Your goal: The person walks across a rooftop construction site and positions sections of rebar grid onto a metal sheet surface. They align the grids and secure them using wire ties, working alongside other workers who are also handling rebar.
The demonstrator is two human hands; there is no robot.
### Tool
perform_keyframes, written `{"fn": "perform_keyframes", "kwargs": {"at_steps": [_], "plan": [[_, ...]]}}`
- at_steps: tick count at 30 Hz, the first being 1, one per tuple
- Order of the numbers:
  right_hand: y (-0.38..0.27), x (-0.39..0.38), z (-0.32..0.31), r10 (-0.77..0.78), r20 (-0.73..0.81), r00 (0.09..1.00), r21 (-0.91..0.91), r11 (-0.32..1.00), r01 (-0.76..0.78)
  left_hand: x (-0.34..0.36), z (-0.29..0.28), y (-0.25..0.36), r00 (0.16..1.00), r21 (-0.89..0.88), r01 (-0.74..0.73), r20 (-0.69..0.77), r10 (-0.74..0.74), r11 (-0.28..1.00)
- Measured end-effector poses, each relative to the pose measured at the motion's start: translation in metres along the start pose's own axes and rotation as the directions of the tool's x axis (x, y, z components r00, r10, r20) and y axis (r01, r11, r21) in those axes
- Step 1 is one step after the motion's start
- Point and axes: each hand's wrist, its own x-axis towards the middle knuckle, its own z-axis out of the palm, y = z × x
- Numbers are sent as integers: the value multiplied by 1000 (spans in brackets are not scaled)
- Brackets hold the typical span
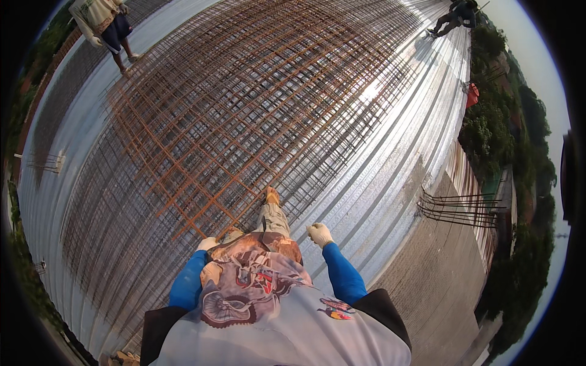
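My right hand (318,234), in a cream work glove, is held out beside my right leg above the ribbed metal decking (360,226). Its fingers are curled closed; whether anything small is inside cannot be made out. My left hand (208,244), gloved alike, is low beside my shirt near the ends of the rusty rebar mat (201,177). Its fingers are hidden, so its grip does not show. Blue sleeves cover both forearms. One foot in a tan boot (272,195) is set forward at the mat's near corner.
Crossed bars stretch far ahead over the decking. At upper left a person (108,27) stands beside the mat; another person (455,17) crouches far right. Bent starter bars (458,207) stick out at the right edge, near a grey concrete strip (427,262). Trees lie beyond.
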Motion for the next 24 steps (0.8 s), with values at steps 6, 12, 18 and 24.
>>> {"fn": "perform_keyframes", "kwargs": {"at_steps": [6,12,18,24], "plan": [[21,-8,-6,157,80,984,-150,978,-144,-15,-26,39,991,-40,116,-69,-118,992],[8,12,-25,21,-13,1000,-144,989,-23,-21,-24,44,985,-95,167,-14,-169,981],[-28,11,-31,-64,-46,997,-127,990,57,5,16,0,992,-102,13,-122,-25,995],[-11,0,-28,3,6,1000,-163,987,-2,17,-17,34,974,-31,228,-8,-228,973]]}}
